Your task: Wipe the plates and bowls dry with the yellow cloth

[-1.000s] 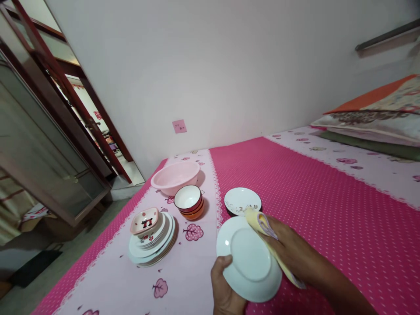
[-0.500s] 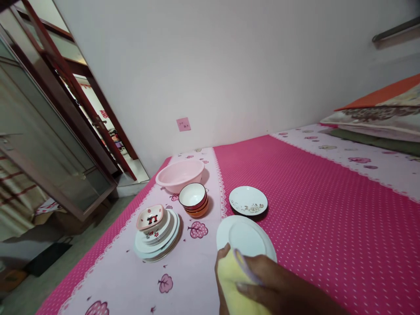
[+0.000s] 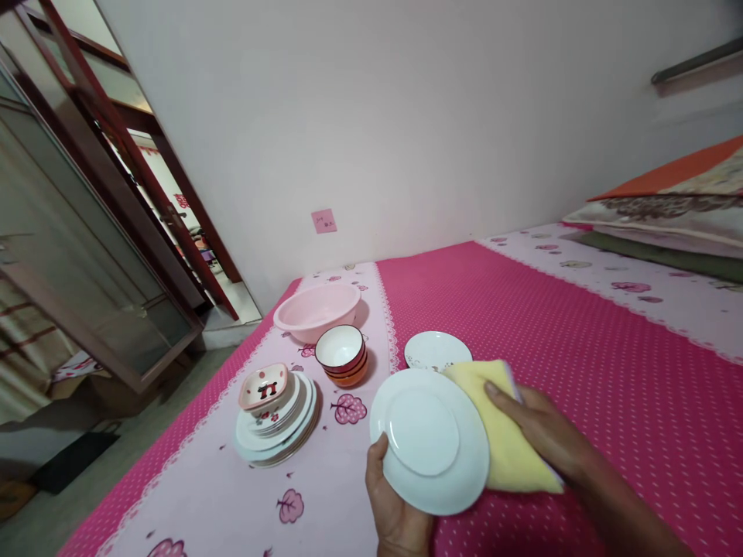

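A white plate (image 3: pixel 426 433) is held up over the bed, its underside with the foot ring facing me. My left hand (image 3: pixel 395 503) grips it at the lower left edge, thumb over the rim and the other fingers behind. In my right hand (image 3: pixel 534 425) is a yellow cloth (image 3: pixel 499 441) with a pale purple hem, pinched under the thumb against the plate's right edge. Just beyond, partly covered by the held plate and the cloth, lies a flower-patterned plate (image 3: pixel 435 348) on the bed.
Left of my hands stand stacked plates (image 3: pixel 249 441) topped by a pink-rimmed square bowl (image 3: pixel 264 387). Behind them are several nested bowls (image 3: pixel 341 352) and a pink basin (image 3: pixel 318 309). Pillows (image 3: pixel 673 209) lie at the far right; a wall (image 3: pixel 406 116) backs the bed.
The white plate has been raised and tilted toward me, with my left hand now plainly visible at its edge. My right hand and the cloth have moved up and right to its right side.
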Tool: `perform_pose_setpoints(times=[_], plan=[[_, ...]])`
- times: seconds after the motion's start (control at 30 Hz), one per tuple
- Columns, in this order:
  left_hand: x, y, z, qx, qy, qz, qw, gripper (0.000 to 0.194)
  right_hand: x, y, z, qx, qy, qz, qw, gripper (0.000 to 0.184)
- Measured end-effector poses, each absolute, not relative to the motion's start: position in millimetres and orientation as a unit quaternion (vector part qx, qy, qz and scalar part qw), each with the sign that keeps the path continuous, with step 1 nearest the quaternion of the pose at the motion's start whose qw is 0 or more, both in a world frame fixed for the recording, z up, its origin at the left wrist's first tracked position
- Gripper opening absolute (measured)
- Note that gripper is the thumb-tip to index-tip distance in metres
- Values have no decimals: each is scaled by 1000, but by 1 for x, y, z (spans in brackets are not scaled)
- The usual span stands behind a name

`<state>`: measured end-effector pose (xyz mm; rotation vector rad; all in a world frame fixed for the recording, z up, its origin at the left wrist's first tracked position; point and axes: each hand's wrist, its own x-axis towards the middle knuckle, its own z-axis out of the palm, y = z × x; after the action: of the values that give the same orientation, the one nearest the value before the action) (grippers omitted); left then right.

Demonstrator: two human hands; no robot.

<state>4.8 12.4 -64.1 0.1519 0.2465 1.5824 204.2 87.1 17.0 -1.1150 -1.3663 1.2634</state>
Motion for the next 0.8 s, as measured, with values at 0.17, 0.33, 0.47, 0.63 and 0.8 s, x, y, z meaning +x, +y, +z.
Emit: perform_pose_setpoints(times=[0.17,0.33,0.47,0.63,0.8], plan=[[13,13,-61,115,125,670,723,40,181,79,10,-335,-462,724,387,58],[22,14,-51,129,203,690,682,42,187,76,13,-335,-433,724,420,62],[23,17,-50,161,371,730,550,61,187,70,22,-441,-497,568,485,61],[25,12,-36,184,380,728,540,59,162,47,25,-437,-668,292,527,32],[26,7,-24,81,200,739,639,37,126,29,8,-293,-853,24,432,22]])
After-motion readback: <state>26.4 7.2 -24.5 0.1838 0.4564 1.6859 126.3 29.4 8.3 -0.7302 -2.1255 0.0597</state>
